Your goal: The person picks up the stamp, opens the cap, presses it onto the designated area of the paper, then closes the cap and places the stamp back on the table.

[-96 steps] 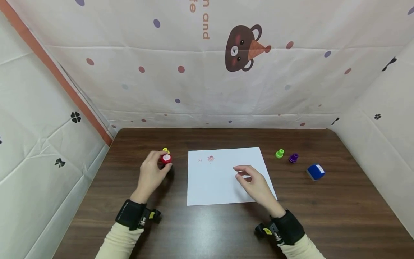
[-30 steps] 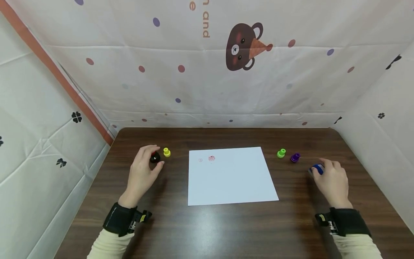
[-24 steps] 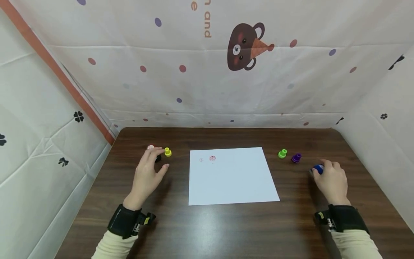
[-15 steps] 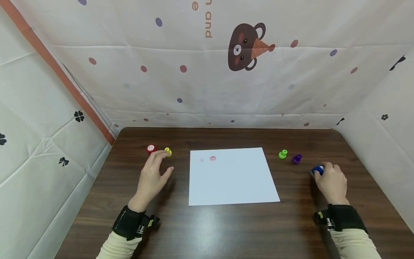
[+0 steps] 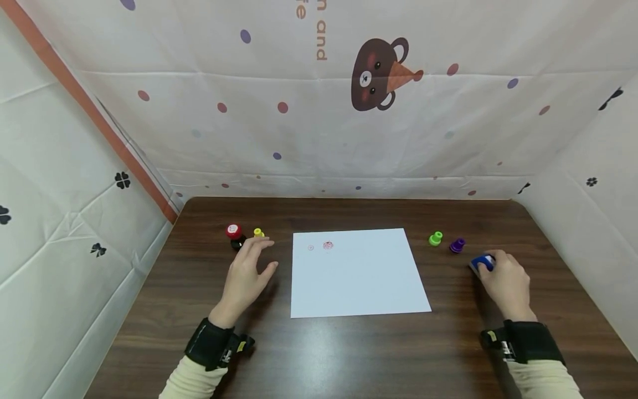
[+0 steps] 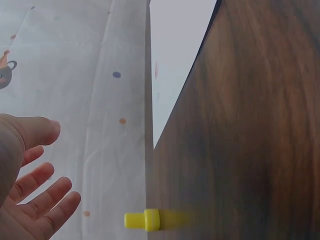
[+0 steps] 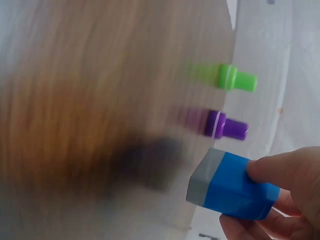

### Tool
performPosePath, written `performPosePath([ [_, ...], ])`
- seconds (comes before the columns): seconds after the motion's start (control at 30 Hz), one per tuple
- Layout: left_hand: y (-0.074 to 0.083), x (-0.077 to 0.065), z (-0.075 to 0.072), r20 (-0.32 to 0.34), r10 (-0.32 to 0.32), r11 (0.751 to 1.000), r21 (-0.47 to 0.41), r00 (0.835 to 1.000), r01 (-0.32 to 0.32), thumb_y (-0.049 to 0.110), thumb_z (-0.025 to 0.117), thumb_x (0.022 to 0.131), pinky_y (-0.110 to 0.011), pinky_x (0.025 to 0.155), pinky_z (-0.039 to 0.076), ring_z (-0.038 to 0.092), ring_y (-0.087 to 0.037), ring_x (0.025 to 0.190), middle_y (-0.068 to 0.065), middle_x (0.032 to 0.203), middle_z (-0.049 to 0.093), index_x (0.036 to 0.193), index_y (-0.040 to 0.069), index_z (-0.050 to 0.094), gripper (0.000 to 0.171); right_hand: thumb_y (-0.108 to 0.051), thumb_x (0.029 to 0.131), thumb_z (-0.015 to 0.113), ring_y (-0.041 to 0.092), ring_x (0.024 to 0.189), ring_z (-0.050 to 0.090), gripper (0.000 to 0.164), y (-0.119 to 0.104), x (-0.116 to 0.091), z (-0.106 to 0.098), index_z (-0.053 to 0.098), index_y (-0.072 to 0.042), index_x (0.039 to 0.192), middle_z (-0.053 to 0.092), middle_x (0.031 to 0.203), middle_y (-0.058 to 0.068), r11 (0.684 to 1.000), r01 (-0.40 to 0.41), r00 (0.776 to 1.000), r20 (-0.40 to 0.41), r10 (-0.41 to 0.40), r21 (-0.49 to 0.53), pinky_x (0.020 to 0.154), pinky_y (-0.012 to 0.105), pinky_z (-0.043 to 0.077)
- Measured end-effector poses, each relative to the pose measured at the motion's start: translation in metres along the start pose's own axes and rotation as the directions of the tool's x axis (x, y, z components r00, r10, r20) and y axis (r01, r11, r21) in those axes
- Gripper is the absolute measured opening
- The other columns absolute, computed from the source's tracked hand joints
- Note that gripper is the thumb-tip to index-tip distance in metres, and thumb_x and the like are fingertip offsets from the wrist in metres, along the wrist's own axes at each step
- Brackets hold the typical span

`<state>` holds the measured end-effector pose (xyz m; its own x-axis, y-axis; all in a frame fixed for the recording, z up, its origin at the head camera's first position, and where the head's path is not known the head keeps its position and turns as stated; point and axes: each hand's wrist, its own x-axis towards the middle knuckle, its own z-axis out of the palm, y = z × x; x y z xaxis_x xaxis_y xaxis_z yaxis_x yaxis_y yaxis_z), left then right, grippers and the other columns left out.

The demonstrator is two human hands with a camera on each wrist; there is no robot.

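My right hand [image 5: 505, 284] pinches a blue block-shaped stamp [image 7: 235, 185] with a grey base, thumb on one side and fingers on the other. In the right wrist view the base is tilted over a blurred dark shadow. My left hand [image 5: 245, 277] holds nothing; its fingers are loosely spread, the thumb apart. Beyond its fingertips stands a small yellow stamp [image 6: 142, 220], partly covered by the fingers in the head view. To the left of that stands a black round stamp with a red top [image 5: 234, 233]. Between the hands lies a white sheet of paper [image 5: 359, 282].
Two small red prints [image 5: 327, 245] show near the paper's upper left. A green stamp [image 5: 436, 239] and a purple stamp [image 5: 457, 245] stand right of the paper, the purple one near my right hand. Light cloth walls [image 5: 309, 133] surround the brown wooden table [image 5: 319, 360].
My left hand has let go of the red-topped stamp, now left standing near the yellow one, and moved right toward the paper. My right hand reached the blue stamp, gripped it and shifted slightly left.
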<state>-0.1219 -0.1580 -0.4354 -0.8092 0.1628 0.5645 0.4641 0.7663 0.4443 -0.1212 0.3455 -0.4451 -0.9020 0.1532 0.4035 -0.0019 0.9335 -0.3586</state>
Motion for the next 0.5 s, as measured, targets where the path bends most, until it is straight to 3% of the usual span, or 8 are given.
performPosePath([
  [0.33,0.013,-0.004,0.02,0.062,-0.034,0.999,-0.031,0.998,0.036,0.009,0.077,0.073,-0.036,0.09,0.05,0.056,-0.021,0.109,-0.007,0.119,0.053,0.114,0.009,0.057,0.046,-0.002,0.077,0.069,0.05,0.087,0.058,0.034,-0.039,-0.001,0.001,0.057,0.009,0.107,0.059,0.1,0.033,0.988,0.087,0.996,-0.044,-0.082,0.125,0.069,0.064,0.047],
  [0.5,0.024,-0.002,0.032,0.058,-0.012,0.998,-0.057,0.998,0.016,0.008,0.077,0.073,-0.035,0.088,0.051,0.057,-0.02,0.106,-0.006,0.115,0.055,0.113,0.008,0.057,0.045,-0.002,0.078,0.069,0.049,0.09,0.059,0.034,-0.061,0.0,0.006,0.057,0.008,0.108,0.059,0.103,0.031,0.974,0.113,0.993,-0.044,-0.106,0.198,0.071,0.062,0.047],
])
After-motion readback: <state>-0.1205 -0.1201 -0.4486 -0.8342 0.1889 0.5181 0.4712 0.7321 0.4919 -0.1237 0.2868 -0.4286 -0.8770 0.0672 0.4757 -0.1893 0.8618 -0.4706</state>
